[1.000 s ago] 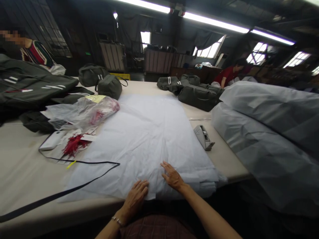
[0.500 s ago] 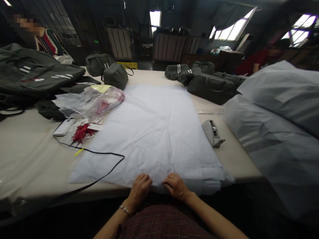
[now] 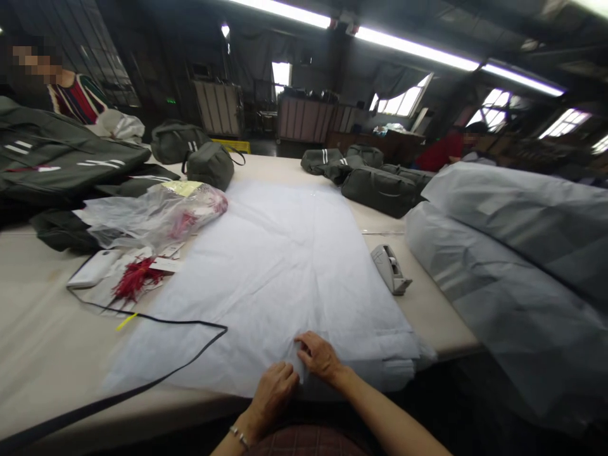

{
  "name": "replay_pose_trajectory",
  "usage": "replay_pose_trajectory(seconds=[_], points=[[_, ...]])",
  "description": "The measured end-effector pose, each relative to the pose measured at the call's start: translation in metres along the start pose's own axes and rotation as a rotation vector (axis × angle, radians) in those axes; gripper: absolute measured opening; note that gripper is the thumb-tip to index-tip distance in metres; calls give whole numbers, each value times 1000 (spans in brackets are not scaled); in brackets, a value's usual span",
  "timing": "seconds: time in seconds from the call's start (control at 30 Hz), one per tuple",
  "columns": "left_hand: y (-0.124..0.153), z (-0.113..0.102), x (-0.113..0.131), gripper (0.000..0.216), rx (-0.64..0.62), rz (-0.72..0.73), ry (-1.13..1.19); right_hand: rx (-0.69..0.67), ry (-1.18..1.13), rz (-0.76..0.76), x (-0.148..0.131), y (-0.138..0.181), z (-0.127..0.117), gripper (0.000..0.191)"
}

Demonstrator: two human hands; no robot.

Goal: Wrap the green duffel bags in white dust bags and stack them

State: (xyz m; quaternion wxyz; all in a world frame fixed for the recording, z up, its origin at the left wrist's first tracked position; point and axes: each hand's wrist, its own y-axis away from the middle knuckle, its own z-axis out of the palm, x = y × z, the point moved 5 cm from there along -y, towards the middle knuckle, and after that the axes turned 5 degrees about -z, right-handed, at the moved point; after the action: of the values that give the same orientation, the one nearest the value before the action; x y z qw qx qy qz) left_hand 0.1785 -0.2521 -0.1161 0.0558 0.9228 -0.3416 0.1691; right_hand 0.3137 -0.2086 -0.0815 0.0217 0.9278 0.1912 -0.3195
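A stack of translucent white plastic bags point(image 3: 270, 266) lies flat across the table, with its near edge at the table's front. My left hand point(image 3: 275, 387) is closed at that near edge, its fingers curled on the plastic. Just right of it and slightly farther in, my right hand point(image 3: 319, 356) pinches a small fold of the top bag. The two hands are close together but apart. A black strap point(image 3: 190, 322) runs over the left part of the stack.
A grey tape dispenser point(image 3: 391, 270) stands to the right, beside large plastic-wrapped bundles point(image 3: 494, 278). Red-stringed tags point(image 3: 135, 278), a white phone-like object point(image 3: 95, 268) and a plastic packet point(image 3: 156, 212) lie left. Dark green bags point(image 3: 380, 190) sit farther back. Two people are beyond the table.
My right hand has moved forward and left, lifting a fold of plastic. My left hand stays at the near edge. The view has tilted up and shifted right.
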Motion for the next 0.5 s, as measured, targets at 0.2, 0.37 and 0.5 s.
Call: replay_pose_trajectory(seconds=[0.2, 0.37, 0.5], points=[[-4, 21, -5, 14, -34, 33, 35, -97, 99, 42, 8, -5, 12, 42], [-30, -10, -15, 5, -27, 33, 133, -107, 158, -14, 19, -7, 34, 45], [-60, -35, -40, 19, -13, -216, 204, -99, 89, 37, 28, -4, 34, 38]])
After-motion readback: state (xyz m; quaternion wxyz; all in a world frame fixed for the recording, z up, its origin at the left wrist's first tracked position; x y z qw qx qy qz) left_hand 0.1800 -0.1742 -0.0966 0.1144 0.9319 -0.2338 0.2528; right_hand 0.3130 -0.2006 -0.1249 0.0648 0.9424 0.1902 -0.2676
